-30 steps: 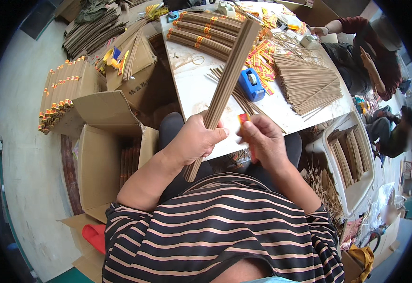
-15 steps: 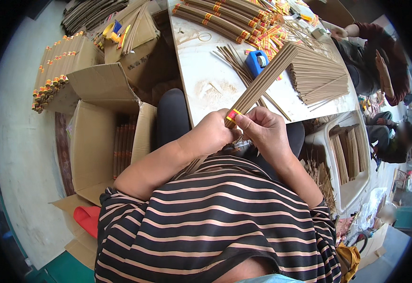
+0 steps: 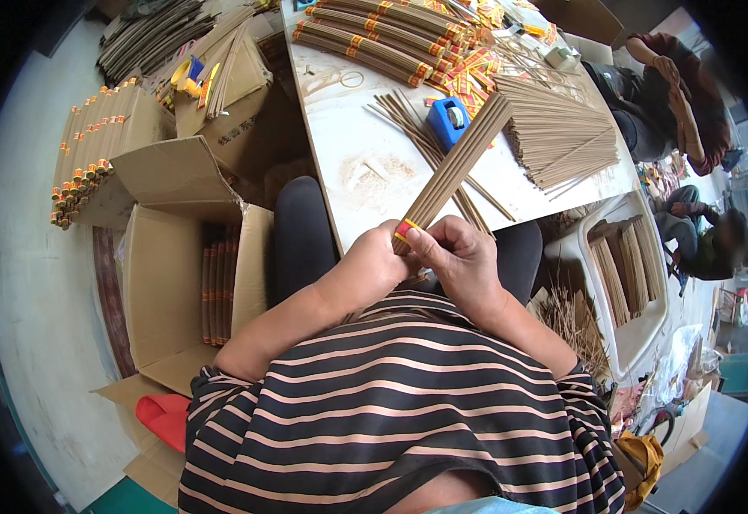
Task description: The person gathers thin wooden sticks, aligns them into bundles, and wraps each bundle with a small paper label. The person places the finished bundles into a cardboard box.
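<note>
My left hand (image 3: 375, 259) is wrapped round the lower part of a bundle of brown incense sticks (image 3: 455, 167), which slants up and away to the right over the table edge. A small red and yellow paper label (image 3: 405, 230) lies round the bundle just above that hand. My right hand (image 3: 464, 259) is closed at the bundle, its thumb pressing on the label; its other fingers are partly hidden behind. Beyond the bundle, a blue tape dispenser (image 3: 447, 124) stands on the table beside loose incense sticks (image 3: 417, 137).
On the white table (image 3: 348, 128) lie a fanned pile of sticks (image 3: 558, 137), labelled bundles (image 3: 365, 56) and scattered labels (image 3: 475, 73). An open carton (image 3: 155, 274) holding bundles is at my left, a white bin (image 3: 622, 343) with sticks at my right. A co-worker (image 3: 691, 103) sits at far right.
The whole view has shifted slightly, so the table and hands sit a little further left. Both hands keep their hold on the bundle at the label. The co-worker's hands have come together.
</note>
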The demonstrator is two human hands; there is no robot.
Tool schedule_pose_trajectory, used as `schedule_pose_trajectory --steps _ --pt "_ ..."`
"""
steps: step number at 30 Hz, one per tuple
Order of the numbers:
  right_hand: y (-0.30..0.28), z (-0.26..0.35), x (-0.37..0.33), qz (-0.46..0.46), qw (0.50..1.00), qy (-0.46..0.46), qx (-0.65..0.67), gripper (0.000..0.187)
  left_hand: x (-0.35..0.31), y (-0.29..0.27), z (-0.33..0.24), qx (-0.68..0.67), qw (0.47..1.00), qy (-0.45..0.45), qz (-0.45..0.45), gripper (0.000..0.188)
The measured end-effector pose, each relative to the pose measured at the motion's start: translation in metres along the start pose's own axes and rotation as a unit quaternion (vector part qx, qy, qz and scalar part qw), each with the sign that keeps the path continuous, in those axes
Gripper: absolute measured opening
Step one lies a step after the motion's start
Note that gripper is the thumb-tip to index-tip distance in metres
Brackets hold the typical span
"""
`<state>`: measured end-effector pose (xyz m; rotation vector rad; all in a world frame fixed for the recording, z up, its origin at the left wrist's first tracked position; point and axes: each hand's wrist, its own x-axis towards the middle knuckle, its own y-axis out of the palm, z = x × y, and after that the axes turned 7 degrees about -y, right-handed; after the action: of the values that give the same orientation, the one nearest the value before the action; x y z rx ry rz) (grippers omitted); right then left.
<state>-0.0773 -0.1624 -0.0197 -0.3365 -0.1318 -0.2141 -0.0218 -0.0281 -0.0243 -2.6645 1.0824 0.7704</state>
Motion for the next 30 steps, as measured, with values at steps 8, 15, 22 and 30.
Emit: schedule_pose_trajectory --steps 8,15,22,30 --pt "-0.005 0.003 0.000 0.002 0.998 0.039 0.045 0.024 -0.001 -0.001 -0.008 0.036 0.999 -0.021 0.011 0.024" --pt "-0.010 0.003 0.001 0.036 0.997 0.070 0.015 0.024 -0.003 0.000 0.000 0.053 0.998 -0.001 0.023 0.027" --pt "-0.014 0.018 0.002 0.030 0.991 0.107 0.069 0.024 -0.013 0.003 -0.007 0.049 0.998 0.023 0.029 0.035" --pt "-0.020 0.022 -0.004 0.039 0.987 0.113 0.108 0.021 -0.024 -0.001 -0.009 -0.045 0.992 0.011 0.120 0.038"
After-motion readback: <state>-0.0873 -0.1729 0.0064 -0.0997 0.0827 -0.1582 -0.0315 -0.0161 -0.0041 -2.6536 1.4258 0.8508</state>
